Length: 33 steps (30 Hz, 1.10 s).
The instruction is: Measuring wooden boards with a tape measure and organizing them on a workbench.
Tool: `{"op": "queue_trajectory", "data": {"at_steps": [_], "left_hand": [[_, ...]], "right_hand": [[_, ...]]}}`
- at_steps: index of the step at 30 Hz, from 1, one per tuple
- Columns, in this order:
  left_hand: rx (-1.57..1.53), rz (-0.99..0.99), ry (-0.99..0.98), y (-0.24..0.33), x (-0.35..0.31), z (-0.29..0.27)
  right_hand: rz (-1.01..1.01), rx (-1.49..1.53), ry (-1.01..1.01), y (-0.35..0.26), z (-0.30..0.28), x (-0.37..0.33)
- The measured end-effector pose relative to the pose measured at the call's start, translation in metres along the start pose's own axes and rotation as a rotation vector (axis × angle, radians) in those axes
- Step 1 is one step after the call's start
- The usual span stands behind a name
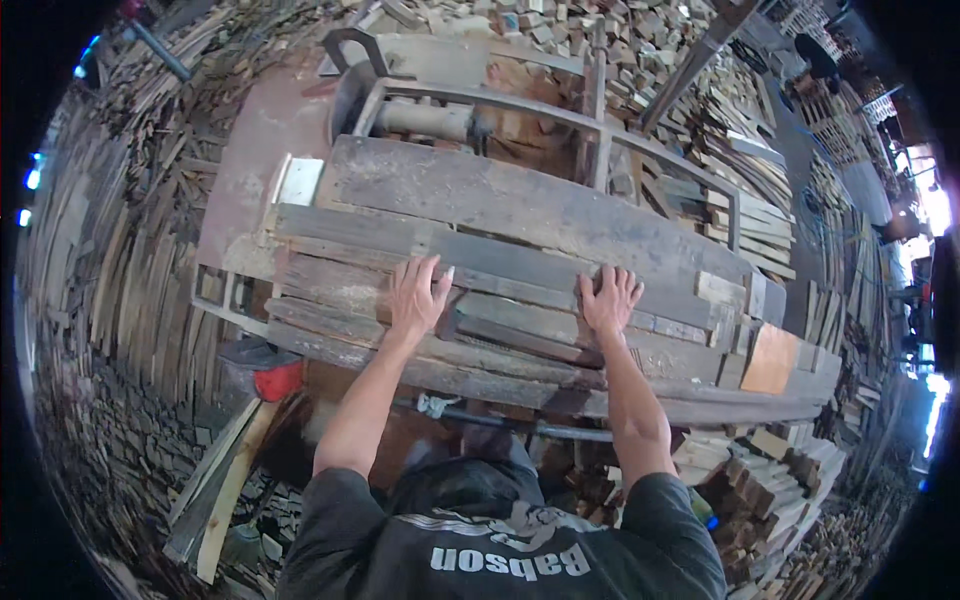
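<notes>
Your left hand point(418, 293) and right hand point(608, 302) lie flat and apart, clamped on nothing, with the long grey plank point(500, 257) running left to right along the tabletop point(430, 180) by both hands' fingertips.

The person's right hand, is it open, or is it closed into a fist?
Open: the right hand rests palm down on the wooden boards, its fingers extended.

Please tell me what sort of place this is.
Probably a woodworking shop, judging by the plank-topped bench, the heap of cut wood blocks and the long wood strips at left.
</notes>
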<state>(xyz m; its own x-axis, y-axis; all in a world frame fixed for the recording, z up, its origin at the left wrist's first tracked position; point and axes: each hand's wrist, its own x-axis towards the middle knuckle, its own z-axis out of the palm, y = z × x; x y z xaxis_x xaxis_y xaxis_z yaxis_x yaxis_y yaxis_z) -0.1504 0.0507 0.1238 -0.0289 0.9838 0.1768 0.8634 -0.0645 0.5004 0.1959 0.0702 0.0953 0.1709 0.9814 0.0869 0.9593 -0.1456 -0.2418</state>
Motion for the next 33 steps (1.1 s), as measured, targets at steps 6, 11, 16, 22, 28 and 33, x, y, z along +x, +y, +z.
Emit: {"op": "queue_trajectory", "data": {"at_steps": [6, 11, 16, 22, 28, 33], "left_hand": [[0.173, 0.157, 0.112, -0.070, 0.040, 0.004], [0.219, 0.186, 0.020, -0.082, 0.051, 0.007], [0.220, 0.202, -0.124, -0.086, 0.062, 0.004], [0.174, 0.193, -0.116, -0.087, 0.063, 0.003], [0.186, 0.175, -0.115, -0.088, 0.062, 0.002], [0.165, 0.187, -0.096, -0.080, 0.065, -0.002]], "right_hand": [[-0.023, -0.029, 0.024, 0.003, 0.004, -0.002], [-0.023, -0.060, 0.035, 0.005, 0.006, 0.000], [-0.010, -0.063, 0.058, 0.007, 0.012, 0.000], [0.000, -0.073, -0.014, 0.008, 0.012, -0.001], [-0.005, -0.070, 0.011, 0.006, 0.013, 0.001], [-0.003, -0.086, 0.035, 0.009, 0.014, 0.001]]}}
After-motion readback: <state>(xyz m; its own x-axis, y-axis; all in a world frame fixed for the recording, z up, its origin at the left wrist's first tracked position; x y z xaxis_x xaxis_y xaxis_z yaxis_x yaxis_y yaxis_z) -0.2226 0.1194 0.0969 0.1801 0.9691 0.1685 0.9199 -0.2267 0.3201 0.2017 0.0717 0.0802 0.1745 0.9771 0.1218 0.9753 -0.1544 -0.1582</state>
